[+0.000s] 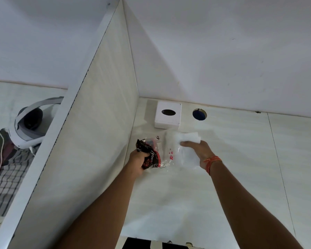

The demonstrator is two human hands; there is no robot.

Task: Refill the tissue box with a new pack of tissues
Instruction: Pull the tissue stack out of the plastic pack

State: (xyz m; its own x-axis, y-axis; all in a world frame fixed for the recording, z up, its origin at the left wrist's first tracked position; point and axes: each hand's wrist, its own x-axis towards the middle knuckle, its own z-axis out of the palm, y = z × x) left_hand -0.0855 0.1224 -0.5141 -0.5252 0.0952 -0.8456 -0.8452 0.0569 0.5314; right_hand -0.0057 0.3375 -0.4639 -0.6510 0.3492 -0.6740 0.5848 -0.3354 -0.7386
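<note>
Your left hand (139,159) is clenched on the dark end of the tissue wrapper (152,155), a black-and-red plastic w/ white script on it. Only a fragment like "Pon" reads, and that's prob. not reliable since the film is crumpled. The rest of the wrapper is clear, w/ a few small red marks, and it trails off to the right of that hand toward your other one.

Your right hand (201,153) is gripping the white tissue stack (188,147); fingers wrap over its top edge, and the stack sits against the palm, partly still inside the clear film. An orange thread band (212,161) is tied at that wrist.

The tissue box (168,115) is white, square, w/ a dark oval slot on top. No label visible on it. It stands on the white desk (232,159) beyond both hands, a bit nearer the right hand's fingertips, apart from the stack. Just right of the box is a round cable hole (199,114) in the desk, blue inside.

Left of your left arm a white partition (90,123) rises; past it lies a white VR headset (28,126) on checked cloth (5,187).
</note>
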